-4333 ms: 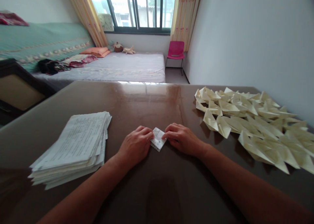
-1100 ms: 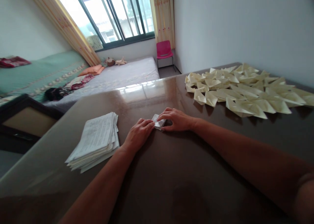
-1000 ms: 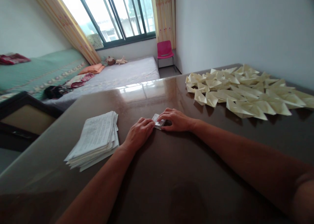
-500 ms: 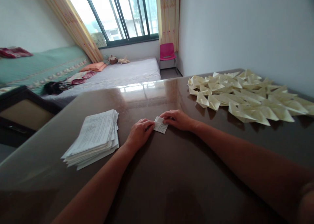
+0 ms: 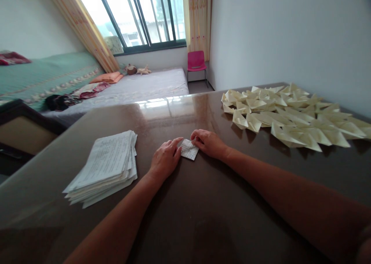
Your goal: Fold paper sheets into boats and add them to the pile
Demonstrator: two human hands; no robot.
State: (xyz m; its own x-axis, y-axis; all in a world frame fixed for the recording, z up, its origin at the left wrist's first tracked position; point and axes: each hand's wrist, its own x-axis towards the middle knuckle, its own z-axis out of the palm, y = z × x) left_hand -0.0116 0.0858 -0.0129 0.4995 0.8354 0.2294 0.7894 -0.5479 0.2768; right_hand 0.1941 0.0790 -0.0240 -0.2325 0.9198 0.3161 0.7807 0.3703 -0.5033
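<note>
A small folded square of printed paper (image 5: 189,149) lies on the glossy brown table between my two hands. My left hand (image 5: 166,158) rests at the paper's left edge, its index finger stretched toward the upper left corner and its thumb apart, lower down. At the upper right corner, my right hand (image 5: 209,143) has its thumb and fingers closed on the paper, with the other fingers curled. The right fingertips partly cover that corner.
Left of my arms is a stack of printed sheets (image 5: 101,167). Many folded cream paper shapes (image 5: 290,117) cover the table's right back part, near the wall. Beyond the table (image 5: 185,217) stand a bed (image 5: 162,82) and a pink chair (image 5: 196,61).
The left fingers have straightened and drawn slightly off the paper. A flap on the square now lies flatter, with crossing creases visible. The view has shifted slightly.
</note>
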